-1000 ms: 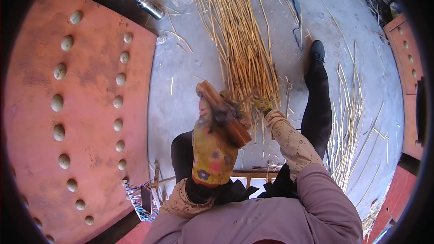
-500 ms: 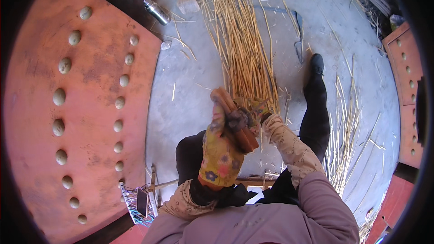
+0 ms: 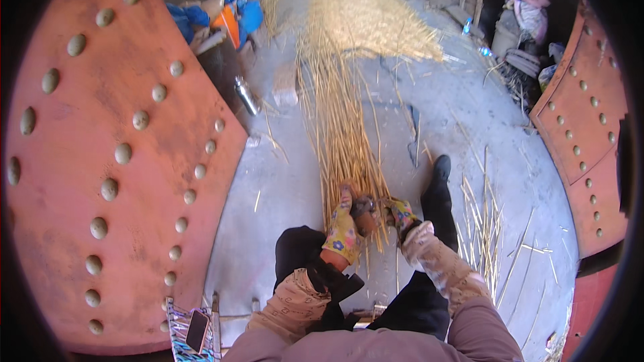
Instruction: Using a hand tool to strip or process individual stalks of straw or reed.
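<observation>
A long bundle of golden reed stalks [image 3: 349,137] runs along the floor away from me, its near ends between my knees. My left hand [image 3: 344,231], in a yellow floral glove, is closed round a brown block [image 3: 366,223] with a dark lump on it. The block is over the near end of the stalks. Close on its right, my right hand [image 3: 402,214], in a similar glove, has its fingers curled by the stalk ends. What lies inside those fingers is hidden.
A large red studded door panel [image 3: 154,161] stands on the left, another [image 3: 583,127] on the right. A metal flask [image 3: 246,96] and a pale block [image 3: 285,84] are left of the bundle. Loose stalks [image 3: 481,228] lie right of my leg. A phone [image 3: 197,330] rests lower left.
The view has tilted up, showing more of the far floor and straw. My left hand has lowered the block from a raised, tilted position onto the stalk ends. My right hand stays beside it.
</observation>
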A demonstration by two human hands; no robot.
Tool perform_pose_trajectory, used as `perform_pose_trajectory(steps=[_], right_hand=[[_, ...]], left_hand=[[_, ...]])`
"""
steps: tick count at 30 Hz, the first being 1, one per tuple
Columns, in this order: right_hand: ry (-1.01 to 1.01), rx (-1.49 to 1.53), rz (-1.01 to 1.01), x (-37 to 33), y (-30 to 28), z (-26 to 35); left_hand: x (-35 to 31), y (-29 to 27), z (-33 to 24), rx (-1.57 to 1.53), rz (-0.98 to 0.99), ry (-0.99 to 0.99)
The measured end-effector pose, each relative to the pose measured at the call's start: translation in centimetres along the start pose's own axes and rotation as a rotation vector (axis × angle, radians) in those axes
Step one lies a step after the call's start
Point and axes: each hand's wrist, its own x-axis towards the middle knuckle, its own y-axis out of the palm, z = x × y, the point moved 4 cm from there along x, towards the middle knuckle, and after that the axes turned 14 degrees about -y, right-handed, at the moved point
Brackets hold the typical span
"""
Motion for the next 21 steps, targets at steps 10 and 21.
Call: perform_pose_trajectory(steps=[10, 21], right_hand=[[-0.029, 0.539, 0.221, -23.2, -2.7, 2.5], [-0.498, 0.42, -0.129, -22.3, -6.4, 11.1]], left_hand=[[2.1, 0.7, 5.3, 0.233, 0.152, -0.336], [-4.7, 4.5, 7.1, 0.471, 0.269, -0.186]])
